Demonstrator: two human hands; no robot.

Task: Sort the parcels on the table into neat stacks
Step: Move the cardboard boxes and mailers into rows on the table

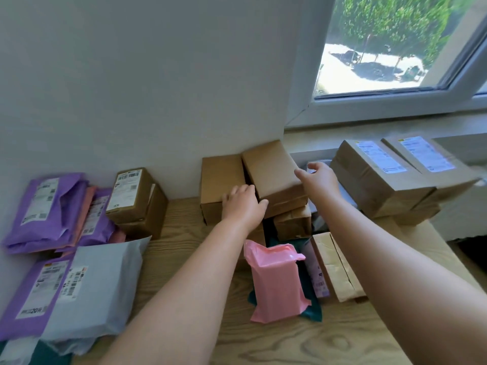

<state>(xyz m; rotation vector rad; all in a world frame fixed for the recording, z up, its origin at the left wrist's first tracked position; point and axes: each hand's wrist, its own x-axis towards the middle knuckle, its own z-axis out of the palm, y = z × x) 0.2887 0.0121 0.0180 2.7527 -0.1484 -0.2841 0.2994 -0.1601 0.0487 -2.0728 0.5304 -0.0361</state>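
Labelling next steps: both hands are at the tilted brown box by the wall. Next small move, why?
Probably level the tilted box flush beside the neighbouring box: it leans askew on a lower parcel, left hand and right hand flanking it.

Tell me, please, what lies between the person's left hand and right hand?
A tilted brown box lies between them in the head view; the left hand is at its near corner, the right hand at its right edge.
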